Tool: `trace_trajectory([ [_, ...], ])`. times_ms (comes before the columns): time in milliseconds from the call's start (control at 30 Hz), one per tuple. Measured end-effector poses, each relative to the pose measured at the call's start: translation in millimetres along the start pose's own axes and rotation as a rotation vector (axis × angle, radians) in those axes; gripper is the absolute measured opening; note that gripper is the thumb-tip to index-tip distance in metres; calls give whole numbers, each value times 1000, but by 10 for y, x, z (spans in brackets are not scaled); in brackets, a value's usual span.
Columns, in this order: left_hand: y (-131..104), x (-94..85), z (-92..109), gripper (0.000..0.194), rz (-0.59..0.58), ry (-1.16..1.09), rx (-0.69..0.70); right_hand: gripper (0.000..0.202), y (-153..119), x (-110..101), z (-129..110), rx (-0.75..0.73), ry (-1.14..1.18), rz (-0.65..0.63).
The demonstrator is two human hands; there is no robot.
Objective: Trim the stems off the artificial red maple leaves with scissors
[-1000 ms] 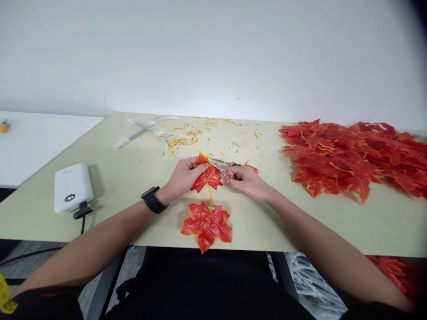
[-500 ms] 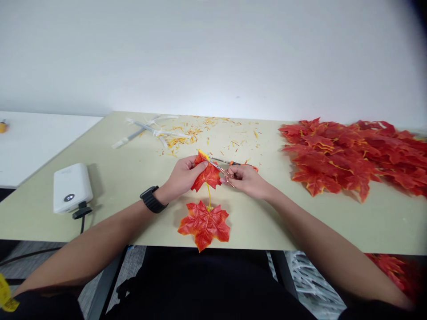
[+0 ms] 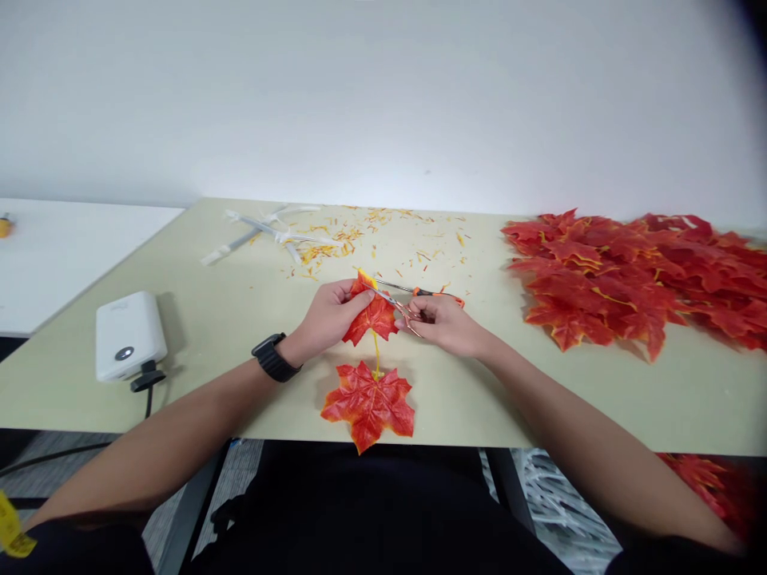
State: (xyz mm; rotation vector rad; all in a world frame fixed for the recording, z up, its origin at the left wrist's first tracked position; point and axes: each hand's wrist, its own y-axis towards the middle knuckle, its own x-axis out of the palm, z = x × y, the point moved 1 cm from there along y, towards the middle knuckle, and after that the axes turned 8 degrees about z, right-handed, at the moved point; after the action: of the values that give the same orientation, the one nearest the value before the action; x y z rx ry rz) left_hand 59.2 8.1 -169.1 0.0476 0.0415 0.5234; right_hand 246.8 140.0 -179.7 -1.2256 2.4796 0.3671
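Between thumb and fingers, my left hand (image 3: 331, 313) pinches a red artificial maple leaf (image 3: 375, 318) with a yellow-orange tip. My right hand (image 3: 447, 323) grips small rose-gold scissors (image 3: 409, 316), its fingers in the handle loops. The scissor blades lie against the leaf's upper edge, close to my left thumb. A yellow stem runs down from this leaf towards a second red maple leaf (image 3: 371, 403), which lies at the table's front edge. Just behind my right hand rests another cutting tool with orange and black handles (image 3: 440, 296), partly hidden.
Red maple leaves (image 3: 611, 279) form a large pile on the right. Yellow and orange scraps (image 3: 327, 252) are scattered at the back, beside white plastic strips (image 3: 264, 231). A white power bank (image 3: 130, 335) with a cable stands at the left. Behind the table (image 3: 221, 399) rises a pale wall.
The view has shifted very slightly. Both hands keep nearly the same hold on the leaf and the scissors.
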Motion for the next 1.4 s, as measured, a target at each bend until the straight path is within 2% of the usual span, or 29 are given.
trace_trajectory([
  [300,11,26,-30,22,41,-27,-14,46,-1,27,37,0,32,-55],
  [567,3,55,-27,21,67,-110,-38,43,-7,64,12,-24,31,-26],
  [900,2,51,-50,20,75,-115,-56,38,-4,46,81,-63,-34,-1],
  [1233,-10,69,-33,22,73,-140,-53,44,-8,68,-2,-112,-102,42],
  [1400,-11,67,-45,22,72,-120,-53,40,-15,83,5,-94,-111,21],
])
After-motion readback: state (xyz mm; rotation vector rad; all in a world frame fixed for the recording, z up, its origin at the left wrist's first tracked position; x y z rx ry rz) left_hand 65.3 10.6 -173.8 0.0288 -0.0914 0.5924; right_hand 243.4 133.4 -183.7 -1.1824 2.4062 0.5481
